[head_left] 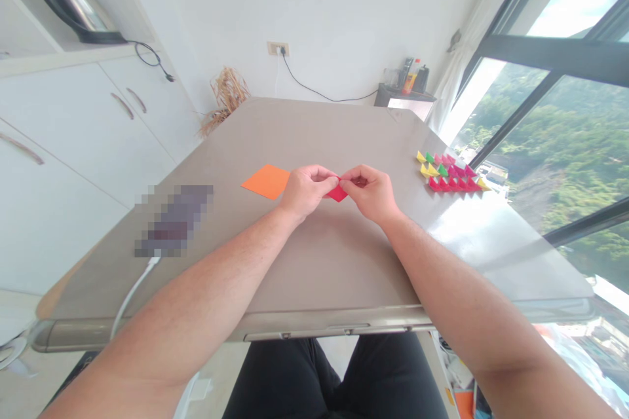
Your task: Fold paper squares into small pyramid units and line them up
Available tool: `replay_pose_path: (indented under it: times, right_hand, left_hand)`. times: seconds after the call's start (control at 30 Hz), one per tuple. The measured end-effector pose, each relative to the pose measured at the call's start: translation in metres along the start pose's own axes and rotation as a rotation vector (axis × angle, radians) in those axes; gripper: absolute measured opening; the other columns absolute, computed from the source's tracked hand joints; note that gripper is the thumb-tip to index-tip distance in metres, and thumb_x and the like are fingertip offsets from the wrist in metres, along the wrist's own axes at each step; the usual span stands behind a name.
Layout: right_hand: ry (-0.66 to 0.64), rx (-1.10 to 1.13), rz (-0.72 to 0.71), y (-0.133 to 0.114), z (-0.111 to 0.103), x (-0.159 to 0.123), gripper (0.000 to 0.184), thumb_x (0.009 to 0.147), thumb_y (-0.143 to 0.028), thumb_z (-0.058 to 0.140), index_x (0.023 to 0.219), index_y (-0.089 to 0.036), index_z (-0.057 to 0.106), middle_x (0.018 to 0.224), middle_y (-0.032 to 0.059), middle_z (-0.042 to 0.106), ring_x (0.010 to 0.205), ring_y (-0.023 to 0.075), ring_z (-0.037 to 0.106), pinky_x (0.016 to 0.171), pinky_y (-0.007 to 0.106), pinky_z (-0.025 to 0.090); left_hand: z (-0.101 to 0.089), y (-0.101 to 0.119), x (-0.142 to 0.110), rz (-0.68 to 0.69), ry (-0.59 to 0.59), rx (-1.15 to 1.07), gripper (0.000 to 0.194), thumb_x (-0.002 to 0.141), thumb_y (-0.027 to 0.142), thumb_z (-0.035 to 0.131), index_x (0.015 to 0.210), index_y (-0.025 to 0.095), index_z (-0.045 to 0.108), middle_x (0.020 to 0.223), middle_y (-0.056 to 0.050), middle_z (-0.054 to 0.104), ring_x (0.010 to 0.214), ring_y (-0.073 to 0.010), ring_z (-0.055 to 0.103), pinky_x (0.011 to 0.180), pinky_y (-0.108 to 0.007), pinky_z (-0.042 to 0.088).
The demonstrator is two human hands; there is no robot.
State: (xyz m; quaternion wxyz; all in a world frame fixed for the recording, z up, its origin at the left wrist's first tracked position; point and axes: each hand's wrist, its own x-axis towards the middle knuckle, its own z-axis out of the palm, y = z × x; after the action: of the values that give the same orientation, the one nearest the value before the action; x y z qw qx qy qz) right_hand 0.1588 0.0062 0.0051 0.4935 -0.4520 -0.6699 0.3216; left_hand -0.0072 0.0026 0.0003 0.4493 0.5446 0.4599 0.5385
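Note:
A small folded red paper piece (338, 193) is pinched between both hands just above the grey table (314, 262). My left hand (305, 189) grips its left side with fingers curled. My right hand (371, 193) grips its right side, thumb and fingers pressed together. A flat orange paper square (266, 181) lies on the table just left of my left hand.
Several small folded paper pieces (449, 173) in red, pink, yellow and green sit in rows at the right near the window. A blurred object (174, 220) with a white cable (132, 291) lies at the left. White cabinets (73, 144) stand beyond the table's left edge.

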Motion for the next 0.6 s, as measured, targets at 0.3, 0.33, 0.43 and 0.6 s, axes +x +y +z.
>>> replay_pose_path:
  times: [0.3,0.33,0.43,0.6]
  right_hand:
    - [-0.007,-0.010,0.002,-0.0007,0.0002,0.0002,0.005,0.075,-0.026,0.070,0.074,-0.021,0.070,0.069,-0.0009,0.071,0.064,0.0146,0.064,0.059,0.026,0.048]
    - [-0.011,-0.011,0.003,-0.0011,0.0000,0.0001,0.005,0.075,-0.026,0.069,0.073,-0.021,0.070,0.069,-0.0009,0.071,0.064,0.0146,0.064,0.059,0.026,0.048]
    - [-0.013,-0.020,0.005,-0.0015,-0.0005,0.0000,0.006,0.075,-0.027,0.069,0.073,-0.021,0.070,0.069,-0.0009,0.071,0.064,0.0145,0.064,0.059,0.026,0.048]
    - [-0.010,-0.048,0.012,-0.0019,0.0000,-0.0006,0.008,0.075,-0.029,0.069,0.074,-0.022,0.070,0.070,-0.0003,0.072,0.065,0.0153,0.064,0.060,0.027,0.049]
  left_hand:
    - [-0.0005,-0.0008,0.0005,0.000,0.001,0.025,0.018,0.075,0.033,0.077,0.081,0.016,0.074,0.078,-0.007,0.076,0.072,-0.0213,0.073,0.072,-0.039,0.063]
    - [-0.0006,-0.0012,0.0007,0.000,0.001,0.024,0.019,0.075,0.033,0.077,0.081,0.016,0.074,0.078,-0.007,0.076,0.072,-0.0214,0.073,0.072,-0.039,0.063]
    - [-0.0007,-0.0022,0.0008,0.001,0.004,0.023,0.018,0.075,0.034,0.077,0.081,0.017,0.074,0.078,-0.007,0.076,0.072,-0.0217,0.073,0.071,-0.039,0.063]
    - [-0.0004,-0.0032,0.0007,0.012,0.012,0.041,0.017,0.075,0.033,0.076,0.080,0.017,0.074,0.077,-0.006,0.076,0.070,-0.0207,0.072,0.070,-0.036,0.061]
